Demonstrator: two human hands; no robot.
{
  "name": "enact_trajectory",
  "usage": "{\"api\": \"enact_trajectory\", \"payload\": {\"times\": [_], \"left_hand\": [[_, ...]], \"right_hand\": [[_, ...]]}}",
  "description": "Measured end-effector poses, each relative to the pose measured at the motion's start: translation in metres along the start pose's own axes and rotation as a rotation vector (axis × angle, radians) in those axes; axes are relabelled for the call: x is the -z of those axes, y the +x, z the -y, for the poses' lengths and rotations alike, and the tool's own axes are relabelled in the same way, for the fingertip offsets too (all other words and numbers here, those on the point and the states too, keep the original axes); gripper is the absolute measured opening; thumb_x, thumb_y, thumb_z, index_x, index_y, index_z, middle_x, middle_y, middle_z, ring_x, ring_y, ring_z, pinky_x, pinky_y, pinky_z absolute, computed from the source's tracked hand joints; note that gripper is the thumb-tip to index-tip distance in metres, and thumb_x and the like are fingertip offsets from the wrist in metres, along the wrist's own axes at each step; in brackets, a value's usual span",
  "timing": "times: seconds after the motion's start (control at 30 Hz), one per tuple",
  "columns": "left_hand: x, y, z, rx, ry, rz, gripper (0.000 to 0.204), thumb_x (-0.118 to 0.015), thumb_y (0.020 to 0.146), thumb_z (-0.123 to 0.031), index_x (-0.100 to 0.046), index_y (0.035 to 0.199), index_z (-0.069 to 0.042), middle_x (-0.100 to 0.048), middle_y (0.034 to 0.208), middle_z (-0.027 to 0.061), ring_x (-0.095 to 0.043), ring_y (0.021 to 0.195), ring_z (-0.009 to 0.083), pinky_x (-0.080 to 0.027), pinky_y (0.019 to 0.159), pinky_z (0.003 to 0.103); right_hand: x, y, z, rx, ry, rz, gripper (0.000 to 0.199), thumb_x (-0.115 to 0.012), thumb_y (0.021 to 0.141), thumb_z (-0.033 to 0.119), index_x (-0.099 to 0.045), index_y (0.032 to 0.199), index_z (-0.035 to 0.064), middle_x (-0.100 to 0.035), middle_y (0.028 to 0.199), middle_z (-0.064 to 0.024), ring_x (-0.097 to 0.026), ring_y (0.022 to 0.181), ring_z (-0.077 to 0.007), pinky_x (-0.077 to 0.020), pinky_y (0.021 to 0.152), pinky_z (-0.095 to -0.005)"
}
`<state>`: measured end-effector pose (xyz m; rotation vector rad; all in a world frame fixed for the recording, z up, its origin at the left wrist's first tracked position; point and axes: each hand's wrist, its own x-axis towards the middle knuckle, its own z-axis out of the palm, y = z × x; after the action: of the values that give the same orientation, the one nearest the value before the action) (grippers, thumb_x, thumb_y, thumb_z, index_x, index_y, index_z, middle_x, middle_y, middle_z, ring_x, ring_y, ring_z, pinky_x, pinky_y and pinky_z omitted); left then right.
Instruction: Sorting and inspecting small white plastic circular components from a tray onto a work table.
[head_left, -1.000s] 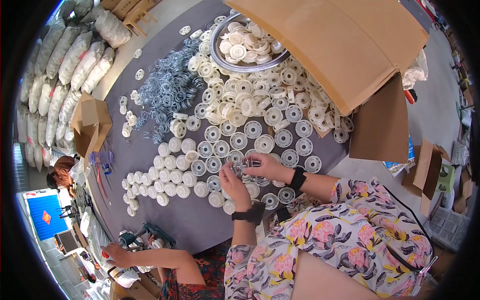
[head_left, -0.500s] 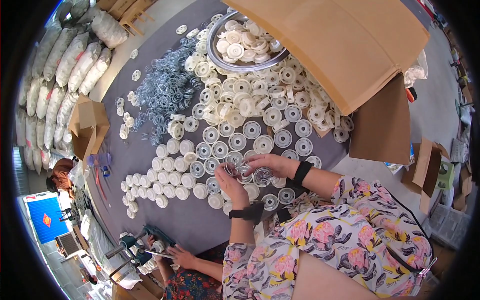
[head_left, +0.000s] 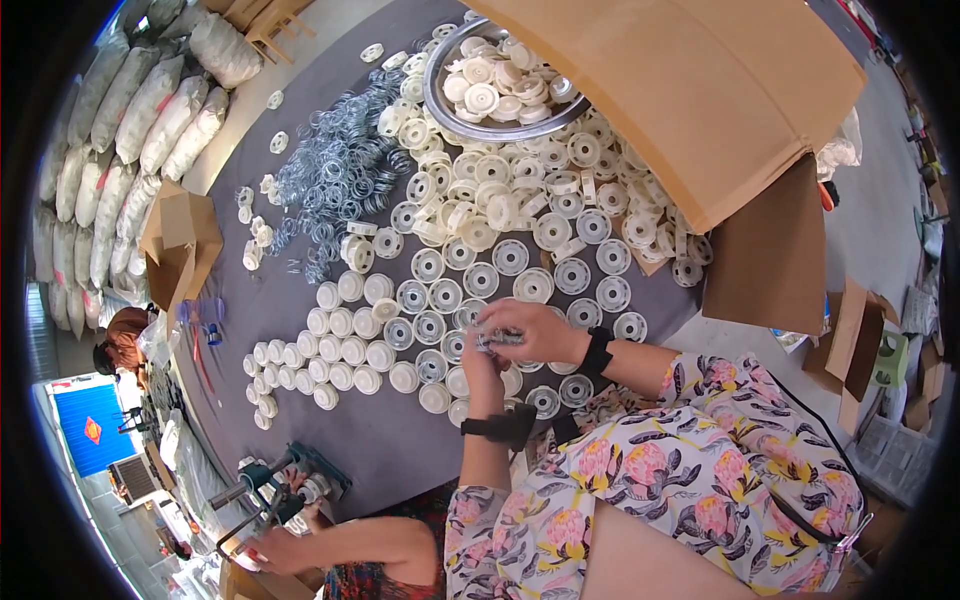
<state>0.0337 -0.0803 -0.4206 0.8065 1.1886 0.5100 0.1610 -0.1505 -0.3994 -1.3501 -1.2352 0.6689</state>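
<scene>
Both hands, left hand (head_left: 483,368) and right hand (head_left: 528,330), close their fingers on one small metal ring (head_left: 497,340) above dozens of white plastic discs (head_left: 430,295) on the grey surface (head_left: 300,290).

Grey table (head_left: 300,300), white discs (head_left: 440,295), wire rings (head_left: 330,185)

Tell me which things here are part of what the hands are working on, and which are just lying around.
In use: left hand, right hand, small metal ring, white plastic discs, metal rings pile, metal bowl.
Lying about: cardboard box, white sacks, small carton.
</scene>
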Motion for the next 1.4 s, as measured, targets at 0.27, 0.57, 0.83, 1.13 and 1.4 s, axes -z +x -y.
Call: {"api": "enact_trajectory", "payload": {"times": [0.27,0.57,0.83,1.13,1.4], "left_hand": [[0.072,0.052,-0.044,0.249,-0.251,0.157,0.031,-0.045,0.091,-0.043,-0.051,0.078,-0.015,-0.049,0.061,0.0009,-0.044,0.043,0.0128,-0.032,0.035,0.024],[0.053,0.079,-0.038,-0.344,0.557,-0.132,0.040,-0.048,0.091,-0.043,-0.052,0.089,-0.002,-0.054,0.073,0.0083,-0.049,0.056,0.0186,-0.038,0.048,0.030],[0.029,0.089,-0.036,-0.991,1.405,-0.274,0.044,-0.068,0.077,-0.030,-0.054,0.107,-0.001,-0.054,0.095,0.0153,-0.054,0.082,0.0293,-0.044,0.073,0.038],[0.016,0.054,-0.027,-0.279,0.449,0.374,0.036,-0.064,0.083,-0.012,-0.055,0.117,-0.003,-0.059,0.101,0.0028,-0.056,0.074,0.0069,-0.045,0.062,0.021],[0.037,0.157,-0.080,-0.711,1.146,-0.088,0.043,-0.074,0.070,-0.027,-0.060,0.101,-0.001,-0.059,0.094,0.0132,-0.057,0.083,0.0255,-0.046,0.074,0.034]], "right_hand": [[-0.002,-0.025,0.004,0.329,-0.428,0.328,0.008,-0.063,0.070,0.013,-0.057,0.073,0.0107,-0.059,0.106,-0.0038,-0.061,0.081,-0.0254,-0.0511,0.062,-0.0367],[-0.003,-0.040,-0.039,-0.481,0.100,-0.002,0.025,-0.070,0.073,0.026,-0.060,0.079,0.0036,-0.060,0.083,-0.0091,-0.057,0.070,-0.0194,-0.0449,0.065,-0.0300],[0.009,-0.019,-0.026,-0.628,0.204,-0.071,0.024,-0.070,0.074,0.025,-0.062,0.080,0.0036,-0.060,0.076,-0.0050,-0.055,0.071,-0.0122,-0.0442,0.066,-0.0275],[0.003,-0.002,-0.050,-0.724,0.498,0.014,0.049,-0.070,0.077,0.026,-0.050,0.115,0.0017,-0.058,0.101,-0.0078,-0.055,0.092,-0.0141,-0.0451,0.081,-0.0262],[0.011,-0.003,-0.060,-0.798,0.693,-0.089,0.036,-0.066,0.081,0.025,-0.056,0.107,0.0034,-0.061,0.096,-0.0057,-0.058,0.085,-0.0115,-0.0471,0.074,-0.0268]]}}
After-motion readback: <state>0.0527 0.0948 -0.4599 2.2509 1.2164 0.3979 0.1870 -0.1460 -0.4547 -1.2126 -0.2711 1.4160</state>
